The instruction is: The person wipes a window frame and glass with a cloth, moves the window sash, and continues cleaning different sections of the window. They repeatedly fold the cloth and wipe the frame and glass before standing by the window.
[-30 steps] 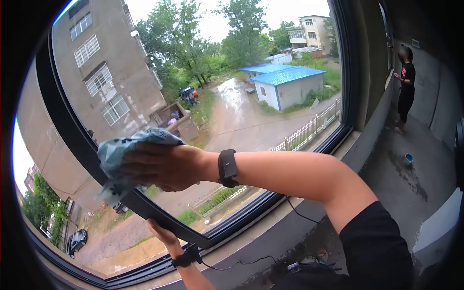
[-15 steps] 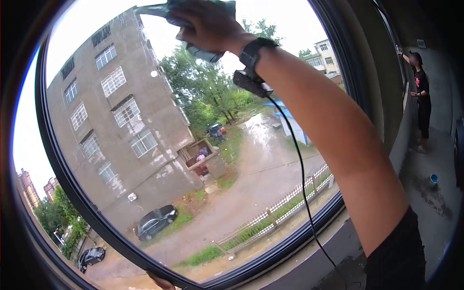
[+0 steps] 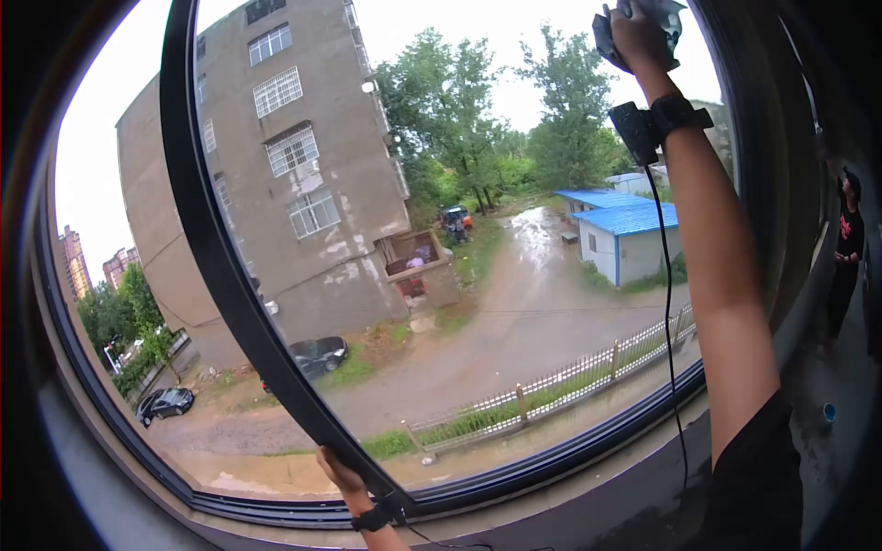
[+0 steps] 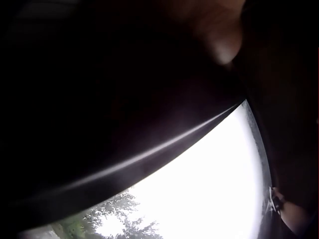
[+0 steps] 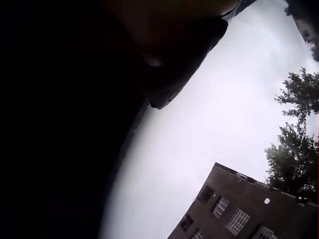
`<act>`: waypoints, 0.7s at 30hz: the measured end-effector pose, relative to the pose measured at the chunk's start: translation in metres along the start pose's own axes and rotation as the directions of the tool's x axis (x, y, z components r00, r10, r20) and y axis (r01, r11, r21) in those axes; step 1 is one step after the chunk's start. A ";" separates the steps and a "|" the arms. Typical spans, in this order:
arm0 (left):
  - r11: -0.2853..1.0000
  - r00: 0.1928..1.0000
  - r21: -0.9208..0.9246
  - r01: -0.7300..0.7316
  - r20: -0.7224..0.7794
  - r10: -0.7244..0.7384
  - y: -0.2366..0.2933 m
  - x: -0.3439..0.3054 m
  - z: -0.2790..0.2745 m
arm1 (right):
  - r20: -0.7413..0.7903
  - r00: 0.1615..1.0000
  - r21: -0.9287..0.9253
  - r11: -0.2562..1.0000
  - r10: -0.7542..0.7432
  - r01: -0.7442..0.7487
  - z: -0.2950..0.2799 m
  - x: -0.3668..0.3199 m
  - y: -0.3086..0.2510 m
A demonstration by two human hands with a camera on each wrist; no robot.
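High at the right of the head view, my right hand (image 3: 640, 41) holds a bunched grey-green cloth (image 3: 604, 41) against the upper part of the window pane. The cloth shows as a dark fold (image 5: 187, 74) in the right wrist view, where the hand is mostly in shadow. Low down, my left hand (image 3: 344, 477) grips the edge of the dark window sash (image 3: 243, 303) near its bottom corner. Part of that hand is hidden by the sash. In the left wrist view, a blurred finger (image 4: 224, 47) lies on the dark frame.
A bottom track (image 3: 551, 476) and sill run beneath the sash. From my right wrist device (image 3: 636, 131) hangs a black cable (image 3: 669, 312). Another person (image 3: 847, 234) stands far right, with a blue container (image 3: 829, 412) on the floor. Outside are buildings, trees and parked cars.
My right hand has carried the cloth from the sash's left side up the pane, then across to the upper right. The left hand stays low on the sash; the head view has shifted.
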State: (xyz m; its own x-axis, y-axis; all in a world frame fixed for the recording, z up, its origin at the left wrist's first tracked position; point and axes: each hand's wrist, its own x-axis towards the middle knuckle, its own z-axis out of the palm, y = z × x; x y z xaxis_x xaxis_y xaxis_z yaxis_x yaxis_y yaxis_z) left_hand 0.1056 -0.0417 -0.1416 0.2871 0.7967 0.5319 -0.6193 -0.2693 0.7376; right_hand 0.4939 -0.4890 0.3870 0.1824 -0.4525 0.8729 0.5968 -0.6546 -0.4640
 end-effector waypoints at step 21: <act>0.934 0.868 -0.198 0.297 0.465 -0.177 0.016 0.005 0.036 | -0.269 0.766 0.137 0.764 -0.584 0.631 0.009 -0.154 -0.171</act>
State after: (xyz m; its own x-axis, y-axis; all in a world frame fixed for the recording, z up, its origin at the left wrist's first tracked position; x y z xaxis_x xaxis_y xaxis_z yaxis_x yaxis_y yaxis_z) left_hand 0.1230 -0.0618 -0.1121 0.6984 0.4875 0.5240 -0.6380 0.0925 0.7644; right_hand 0.3707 -0.3019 0.3331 -0.4187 -0.1268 0.8992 0.6776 -0.7028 0.2165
